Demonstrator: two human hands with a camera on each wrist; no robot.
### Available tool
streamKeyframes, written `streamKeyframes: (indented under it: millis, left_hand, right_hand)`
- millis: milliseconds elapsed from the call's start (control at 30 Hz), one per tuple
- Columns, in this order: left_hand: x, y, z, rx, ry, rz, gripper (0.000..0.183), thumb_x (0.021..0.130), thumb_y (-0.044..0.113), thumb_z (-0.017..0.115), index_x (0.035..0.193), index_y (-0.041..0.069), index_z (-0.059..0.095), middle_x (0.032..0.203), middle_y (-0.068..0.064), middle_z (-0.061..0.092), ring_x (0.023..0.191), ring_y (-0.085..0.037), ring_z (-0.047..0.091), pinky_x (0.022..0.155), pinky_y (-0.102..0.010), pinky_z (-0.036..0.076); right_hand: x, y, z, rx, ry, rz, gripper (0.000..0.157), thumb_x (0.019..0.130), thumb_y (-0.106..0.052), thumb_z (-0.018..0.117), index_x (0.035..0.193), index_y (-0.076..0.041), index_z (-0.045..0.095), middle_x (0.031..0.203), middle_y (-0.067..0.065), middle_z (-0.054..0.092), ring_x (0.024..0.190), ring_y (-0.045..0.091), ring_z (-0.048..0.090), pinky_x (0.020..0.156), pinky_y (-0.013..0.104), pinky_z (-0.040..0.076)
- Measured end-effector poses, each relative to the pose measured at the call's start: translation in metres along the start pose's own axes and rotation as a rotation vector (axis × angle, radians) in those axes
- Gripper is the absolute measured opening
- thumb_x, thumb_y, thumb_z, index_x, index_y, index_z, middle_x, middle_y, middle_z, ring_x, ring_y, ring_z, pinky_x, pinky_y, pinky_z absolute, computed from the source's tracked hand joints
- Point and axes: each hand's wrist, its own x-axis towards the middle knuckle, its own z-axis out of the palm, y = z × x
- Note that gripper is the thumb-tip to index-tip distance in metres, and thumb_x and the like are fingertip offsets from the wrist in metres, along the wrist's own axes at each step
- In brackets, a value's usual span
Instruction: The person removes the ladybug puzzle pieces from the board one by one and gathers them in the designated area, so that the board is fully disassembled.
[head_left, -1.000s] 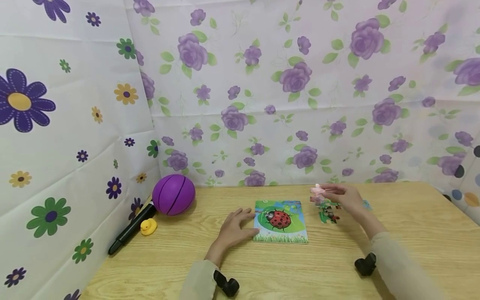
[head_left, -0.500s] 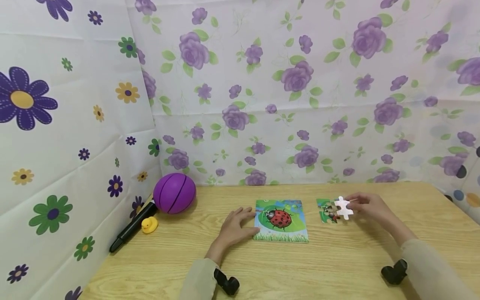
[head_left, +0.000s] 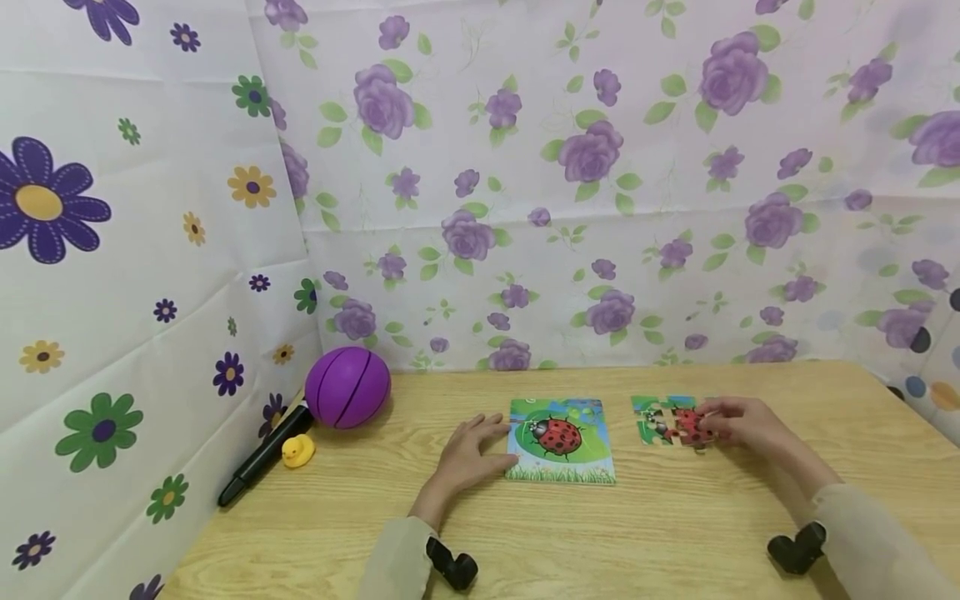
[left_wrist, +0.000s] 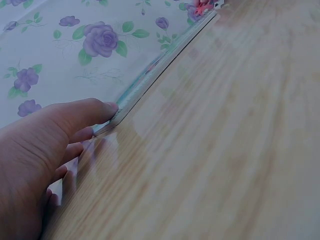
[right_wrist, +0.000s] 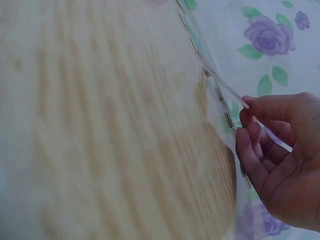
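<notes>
A square ladybug picture point(head_left: 561, 442) lies flat on the table in the head view. My left hand point(head_left: 467, 458) rests at its left side, fingers loosely extended; in the left wrist view the thumb point(left_wrist: 102, 111) touches the picture's corner. Right of the picture, several joined jigsaw pieces point(head_left: 651, 420) show part of a similar ladybug. Between thumb and fingers, my right hand point(head_left: 750, 427) pinches a jigsaw piece point(head_left: 693, 423) with red on it, at the right side of the joined pieces. The right wrist view shows this thin piece point(right_wrist: 229, 90) tilted, one edge low beside the flat pieces.
At the left of the table sit a purple ball point(head_left: 348, 388), a yellow rubber duck point(head_left: 297, 451) and a long black cylindrical object point(head_left: 262, 458). Flower-printed cloths point(head_left: 465, 167) stand behind and to the left of the wooden table point(head_left: 570, 542).
My right hand has carried the jigsaw piece from above the joined pieces to their right side and lowered it. The left hand stays beside the picture.
</notes>
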Motion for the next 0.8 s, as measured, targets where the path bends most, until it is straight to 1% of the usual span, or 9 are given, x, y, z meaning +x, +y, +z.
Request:
streamKeyframes:
  millis: [133,267,467,667,800]
  left_hand:
    - [0.0000,0.0010,-0.0007,-0.003,-0.005,-0.006,0.059,0.086,0.042,0.071,0.136,0.013,0.059,0.153,-0.005,0.044,0.149,-0.033,0.027,0.124,-0.058,0.013]
    - [-0.0004,0.0012,-0.0008,-0.011,0.001,0.000,0.059,0.086,0.041,0.072,0.135,0.012,0.059,0.153,-0.006,0.044,0.149,-0.034,0.027,0.124,-0.060,0.013]
    - [-0.0015,0.0006,0.0000,-0.029,0.002,0.007,0.059,0.085,0.040,0.073,0.135,0.010,0.059,0.153,-0.009,0.045,0.148,-0.036,0.028,0.123,-0.060,0.013]
    - [-0.0015,0.0017,0.0000,-0.035,0.008,0.007,0.059,0.085,0.039,0.073,0.134,0.009,0.059,0.152,-0.010,0.045,0.148,-0.036,0.028,0.123,-0.061,0.014]
    - [-0.0007,0.0030,-0.0001,-0.033,0.007,0.009,0.059,0.085,0.038,0.073,0.134,0.008,0.060,0.152,-0.010,0.046,0.148,-0.036,0.028,0.123,-0.060,0.013]
  right_hand:
    - [-0.0013,0.0022,0.0003,-0.047,-0.007,-0.010,0.043,0.095,-0.024,0.064,0.124,0.008,0.059,0.094,0.006,0.070,0.068,0.005,0.059,0.062,0.025,0.056]
    - [-0.0010,0.0025,0.0005,-0.097,-0.005,-0.031,0.038,0.095,-0.023,0.064,0.119,0.006,0.063,0.093,0.006,0.070,0.071,0.005,0.061,0.063,0.025,0.056]
    - [0.0015,0.0026,0.0013,-0.145,-0.021,-0.011,0.030,0.095,-0.023,0.064,0.112,0.001,0.069,0.101,0.010,0.070,0.075,0.005,0.061,0.064,0.024,0.056]
    - [0.0038,0.0014,0.0014,-0.215,-0.010,0.006,0.028,0.094,-0.026,0.064,0.110,-0.003,0.072,0.098,0.008,0.069,0.071,0.009,0.056,0.061,0.024,0.049]
    - [0.0031,0.0004,0.0015,-0.221,-0.001,0.009,0.026,0.094,-0.024,0.065,0.109,-0.004,0.072,0.107,0.015,0.069,0.078,0.009,0.059,0.063,0.023,0.053]
